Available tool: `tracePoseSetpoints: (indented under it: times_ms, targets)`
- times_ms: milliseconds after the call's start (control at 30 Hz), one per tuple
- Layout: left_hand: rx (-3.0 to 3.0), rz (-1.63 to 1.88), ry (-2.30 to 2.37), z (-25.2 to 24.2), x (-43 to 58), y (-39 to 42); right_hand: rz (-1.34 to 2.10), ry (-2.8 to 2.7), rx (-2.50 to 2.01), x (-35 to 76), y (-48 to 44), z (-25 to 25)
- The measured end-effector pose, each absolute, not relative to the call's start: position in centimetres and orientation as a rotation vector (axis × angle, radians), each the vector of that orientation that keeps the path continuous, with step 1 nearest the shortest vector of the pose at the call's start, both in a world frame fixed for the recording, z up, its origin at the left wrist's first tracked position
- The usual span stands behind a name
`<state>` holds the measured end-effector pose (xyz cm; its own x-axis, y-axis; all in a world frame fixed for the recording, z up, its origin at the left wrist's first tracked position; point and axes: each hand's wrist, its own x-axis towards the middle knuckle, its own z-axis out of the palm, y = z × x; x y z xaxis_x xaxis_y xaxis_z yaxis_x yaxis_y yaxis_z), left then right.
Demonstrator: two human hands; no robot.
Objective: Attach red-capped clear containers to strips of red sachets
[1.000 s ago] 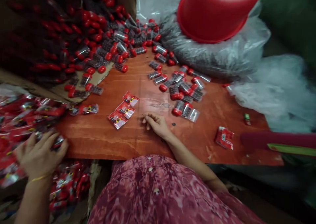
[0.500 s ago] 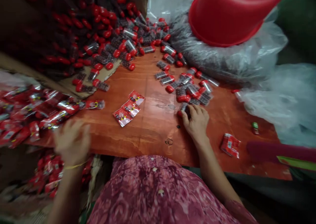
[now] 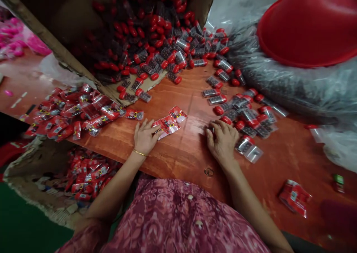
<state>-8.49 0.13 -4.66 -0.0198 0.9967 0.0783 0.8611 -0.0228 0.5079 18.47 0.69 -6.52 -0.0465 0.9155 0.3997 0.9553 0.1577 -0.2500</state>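
My left hand [image 3: 145, 136] lies on the red-brown table [image 3: 181, 152], fingers spread, touching the small red sachets [image 3: 170, 121] in the middle. My right hand [image 3: 221, 139] is curled, knuckles up, over a small clear tube with a red cap [image 3: 212, 127] at the near edge of a loose cluster of such tubes [image 3: 245, 113]. Two more tubes [image 3: 249, 149] lie just right of that hand.
A tipped cardboard box [image 3: 69, 56] spills many red-capped tubes [image 3: 167, 52] at the back. A heap of red packets [image 3: 75, 112] lies left; more fill a basket [image 3: 83, 171] below. A red tub [image 3: 312, 30] sits on plastic bags [image 3: 292, 89]. A crumpled red packet [image 3: 294, 197] lies right.
My left hand came from the packet heap at the left edge to the sachets in the middle. My right hand moved right to the tubes and stays there. The view shifted left.
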Motion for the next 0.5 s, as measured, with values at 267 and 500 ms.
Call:
tracePoseSetpoints:
  times_ms: [267,500]
  targets:
    - [1.942,0.591,2.098,-4.9,-7.5,1.6,-0.038,-2.067,-1.513,14.6,0.7,-5.2]
    - [1.654,1.200,2.059,-3.9,-8.7,1.5,0.419,-1.944,-1.283,11.8,0.2,-3.1]
